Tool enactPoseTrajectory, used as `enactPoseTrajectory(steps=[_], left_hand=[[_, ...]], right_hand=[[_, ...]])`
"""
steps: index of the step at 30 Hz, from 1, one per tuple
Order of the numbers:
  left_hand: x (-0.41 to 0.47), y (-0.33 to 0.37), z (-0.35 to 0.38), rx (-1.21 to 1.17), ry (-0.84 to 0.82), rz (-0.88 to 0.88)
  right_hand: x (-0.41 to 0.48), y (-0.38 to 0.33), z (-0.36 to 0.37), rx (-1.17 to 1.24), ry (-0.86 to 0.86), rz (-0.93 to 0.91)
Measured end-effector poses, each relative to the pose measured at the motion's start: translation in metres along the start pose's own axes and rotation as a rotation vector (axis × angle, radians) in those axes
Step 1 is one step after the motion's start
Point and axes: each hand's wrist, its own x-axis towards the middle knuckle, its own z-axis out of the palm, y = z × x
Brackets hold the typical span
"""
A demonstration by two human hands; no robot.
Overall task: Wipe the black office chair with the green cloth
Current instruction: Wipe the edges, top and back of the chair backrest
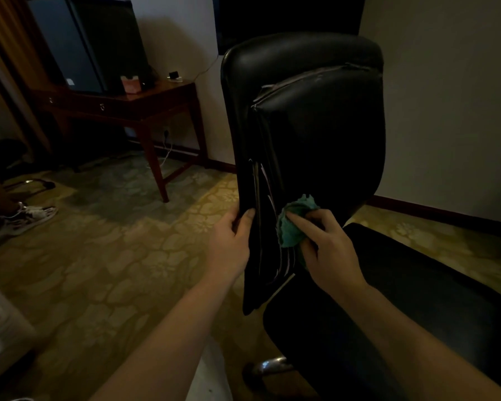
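At the backrest's lower edge, left hand (232, 241) gripping black office chair (307, 125) — right hand (327, 247) clutching green cloth (294, 224) against it

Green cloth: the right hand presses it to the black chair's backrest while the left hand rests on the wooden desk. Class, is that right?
No. The head view shows the left hand gripping the edge of the backrest, not resting on the desk. The right hand does press the green cloth to it.
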Motion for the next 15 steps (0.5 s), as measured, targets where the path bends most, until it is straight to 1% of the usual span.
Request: enactPoseTrajectory(steps=[3,6,9,12,15], left_hand=[[0.0,0.0,0.0,0.008,-0.009,-0.006],[-0.002,0.001,-0.002,-0.005,-0.013,-0.014],[-0.003,0.0,-0.001,0.026,0.008,0.006],[-0.005,-0.003,0.001,0.074,0.023,0.051],[-0.006,-0.003,0.002,0.1,0.008,0.08]], right_hand=[[0.027,-0.01,-0.008,-0.01,0.033,-0.024],[0.03,-0.012,-0.008,-0.002,0.045,-0.045],[0.002,-0.005,0.004,-0.028,0.036,-0.014],[-0.033,0.003,0.019,-0.017,-0.011,0.046],[-0.042,0.005,0.021,0.003,-0.025,0.059]])
